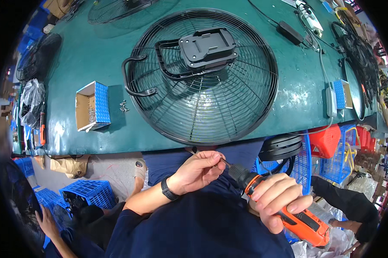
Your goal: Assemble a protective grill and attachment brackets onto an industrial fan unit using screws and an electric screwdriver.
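Note:
My right hand (276,200) is wrapped round an orange and black cordless screwdriver (303,228), its chuck and thin bit slanting up to the left. My left hand (201,170), with a dark band at the wrist, pinches at the tip of the bit; whatever lies between thumb and finger is too small to name. Both hands are over my lap, just off the table's near edge. Beyond them lies a round black fan guard (202,116) of wire, topped by a black bracket with a box-shaped housing (207,48). A curved black handle (136,77) sits at its left rim.
On the green table (65,103), a blue box (101,103) of screws stands beside a few loose screws (124,106). An adapter (290,33), cables and another small box (341,94) are at the right. Blue crates (88,192) and co-workers' limbs flank me below.

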The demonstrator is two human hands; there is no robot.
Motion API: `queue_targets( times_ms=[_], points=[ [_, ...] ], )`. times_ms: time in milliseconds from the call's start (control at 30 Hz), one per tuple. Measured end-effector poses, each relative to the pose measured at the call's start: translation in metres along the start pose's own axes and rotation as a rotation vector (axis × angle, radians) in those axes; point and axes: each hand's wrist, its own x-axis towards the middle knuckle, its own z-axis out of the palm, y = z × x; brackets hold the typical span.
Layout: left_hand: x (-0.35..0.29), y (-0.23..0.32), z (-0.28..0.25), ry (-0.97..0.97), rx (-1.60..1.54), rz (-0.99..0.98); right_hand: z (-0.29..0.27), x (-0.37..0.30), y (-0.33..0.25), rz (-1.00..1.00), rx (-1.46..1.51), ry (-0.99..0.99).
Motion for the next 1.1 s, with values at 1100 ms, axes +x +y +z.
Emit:
queue_targets(
  times_ms=[1100],
  points=[
    [0.044, -0.023, -0.005, 0.015, -0.104, 0.123, -0.016, -0.014, 0.024, -0.040, -0.201, -0.072]
  ],
)
